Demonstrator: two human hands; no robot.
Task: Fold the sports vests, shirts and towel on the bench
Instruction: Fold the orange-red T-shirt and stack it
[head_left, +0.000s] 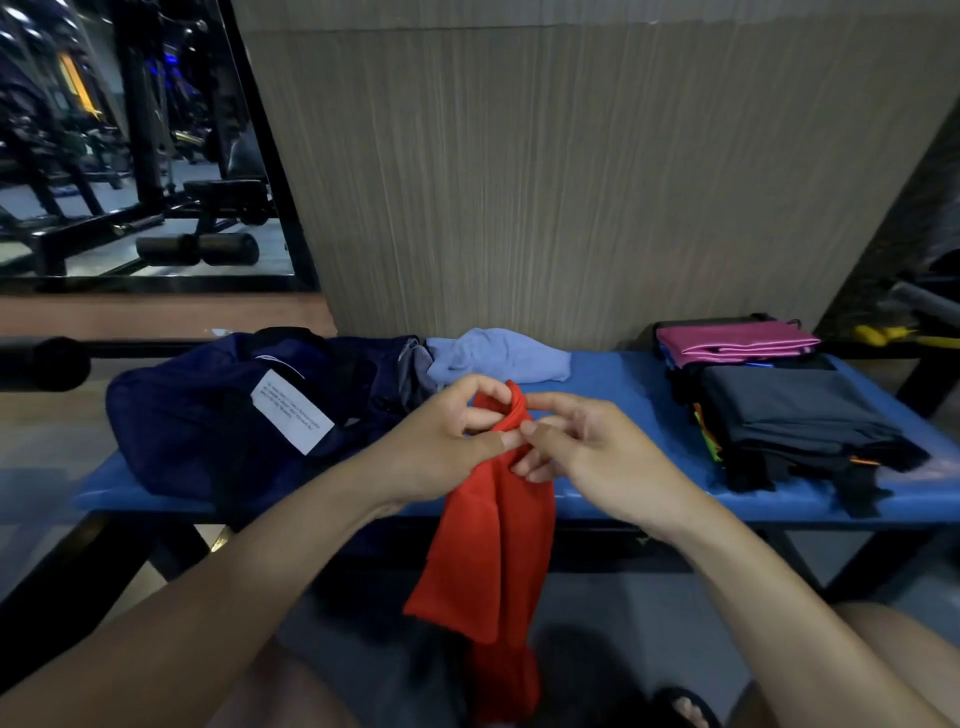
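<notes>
A red garment (491, 545) hangs bunched in front of the blue bench (613, 374), its lower end down by my knees. My left hand (441, 441) pinches its top edge between thumb and fingers. My right hand (582, 447) touches the same top edge with thumb and fingertips, fingers partly spread. On the bench's left lies a crumpled navy garment (218, 415) with a white label. A light blue cloth (498, 356) lies crumpled behind my hands. At the right stands a pile of folded clothes (789, 410), dark grey in front and pink at the back.
A wood-grain wall panel (571, 182) rises right behind the bench. A mirror (130, 145) at the left shows gym machines. A black bar (47, 361) runs at the far left. My foot in a sandal (685, 706) is on the floor below.
</notes>
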